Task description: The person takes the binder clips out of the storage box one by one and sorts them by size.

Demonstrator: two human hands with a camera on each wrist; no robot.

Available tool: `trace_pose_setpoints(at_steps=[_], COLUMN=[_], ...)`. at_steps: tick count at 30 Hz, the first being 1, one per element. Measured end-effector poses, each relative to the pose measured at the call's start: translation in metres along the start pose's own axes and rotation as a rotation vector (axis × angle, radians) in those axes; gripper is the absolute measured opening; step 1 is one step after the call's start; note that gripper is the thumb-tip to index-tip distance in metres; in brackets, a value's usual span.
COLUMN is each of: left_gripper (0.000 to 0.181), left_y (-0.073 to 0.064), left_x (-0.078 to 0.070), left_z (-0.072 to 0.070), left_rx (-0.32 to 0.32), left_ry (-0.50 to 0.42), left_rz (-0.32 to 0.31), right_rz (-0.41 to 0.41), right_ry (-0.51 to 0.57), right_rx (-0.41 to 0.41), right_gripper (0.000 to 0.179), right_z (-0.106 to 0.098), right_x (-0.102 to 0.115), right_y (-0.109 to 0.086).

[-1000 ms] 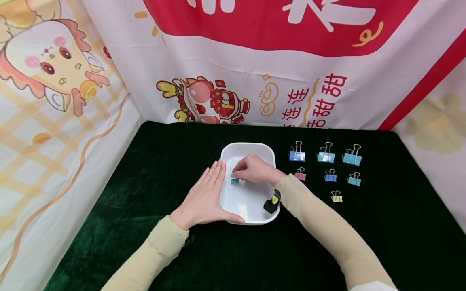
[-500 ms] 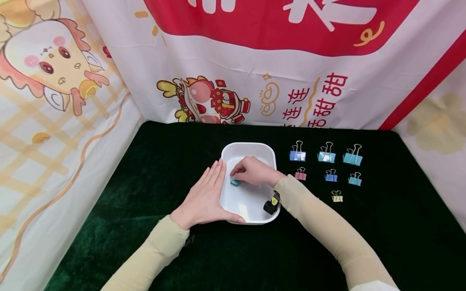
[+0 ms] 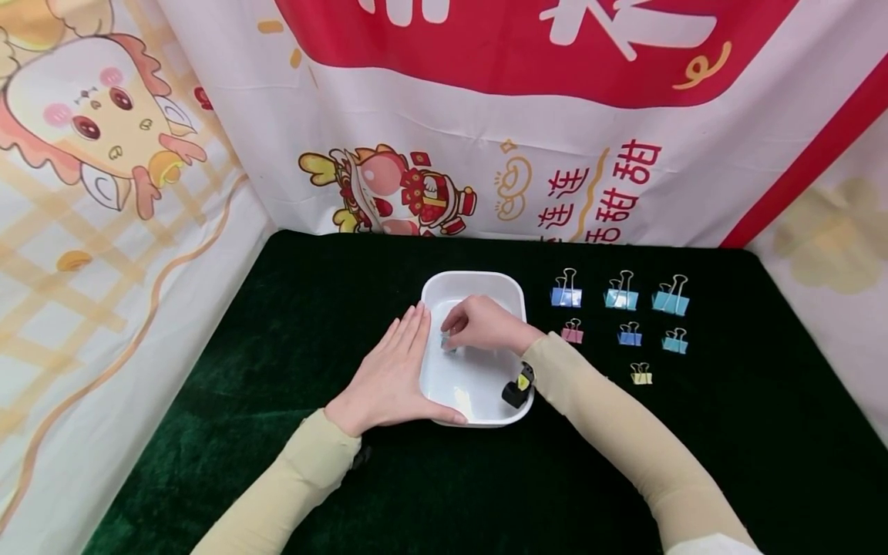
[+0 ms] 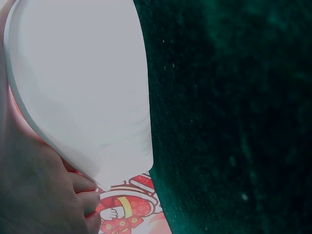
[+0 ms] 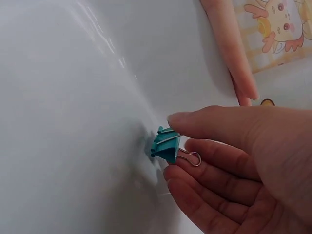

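Note:
A white plastic tub stands on the dark green cloth. My left hand lies along its left side, fingers straight against the rim and thumb stretched over the near edge. The left wrist view shows the tub's outer wall above the fingers. Inside the tub, my right hand pinches a small teal binder clip between thumb and fingers, low by the left wall. The clip's body points toward the tub surface, and one wire handle sticks out between the fingers. In the head view the hand partly covers the clip.
Right of the tub, binder clips stand in rows: a large blue one, a light blue one and a teal one behind, then smaller pink, blue and light blue ones, and a yellow one nearest.
The teal clip has turned in my right fingers; its broad teal face, visible earlier, is now mostly out of sight in the head view. My left hand and the tub stay put.

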State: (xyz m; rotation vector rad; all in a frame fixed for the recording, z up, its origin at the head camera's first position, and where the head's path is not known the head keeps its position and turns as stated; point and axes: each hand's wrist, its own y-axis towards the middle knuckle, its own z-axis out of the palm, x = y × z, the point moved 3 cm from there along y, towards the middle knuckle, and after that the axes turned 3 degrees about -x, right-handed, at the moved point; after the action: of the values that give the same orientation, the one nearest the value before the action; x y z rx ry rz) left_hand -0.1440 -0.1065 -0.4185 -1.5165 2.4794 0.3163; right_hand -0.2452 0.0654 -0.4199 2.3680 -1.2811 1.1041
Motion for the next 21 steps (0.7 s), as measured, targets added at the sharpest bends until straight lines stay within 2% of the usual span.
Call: trace_pose_setpoints(at_steps=[4, 11, 21], left_gripper=[0.148, 0.148, 0.149], left_y=[0.0, 0.001, 0.001], left_x=[0.0, 0.001, 0.002], left_z=[0.0, 0.0, 0.001], left_rx=[0.004, 0.017, 0.035], left_ry=[0.004, -0.002, -0.012], left_rz=[-0.002, -0.01, -0.022], right_rz=[-0.008, -0.047, 0.019], right_ry=[0.023, 0.081, 0.14], right_rx=[-0.046, -0.149, -0.288], right_gripper=[0.029, 0.034, 0.033], right_z=[-0.009, -0.036, -0.079], right_x=[0.004, 0.014, 0.0], right_y=[-0.002, -0.017, -0.054])
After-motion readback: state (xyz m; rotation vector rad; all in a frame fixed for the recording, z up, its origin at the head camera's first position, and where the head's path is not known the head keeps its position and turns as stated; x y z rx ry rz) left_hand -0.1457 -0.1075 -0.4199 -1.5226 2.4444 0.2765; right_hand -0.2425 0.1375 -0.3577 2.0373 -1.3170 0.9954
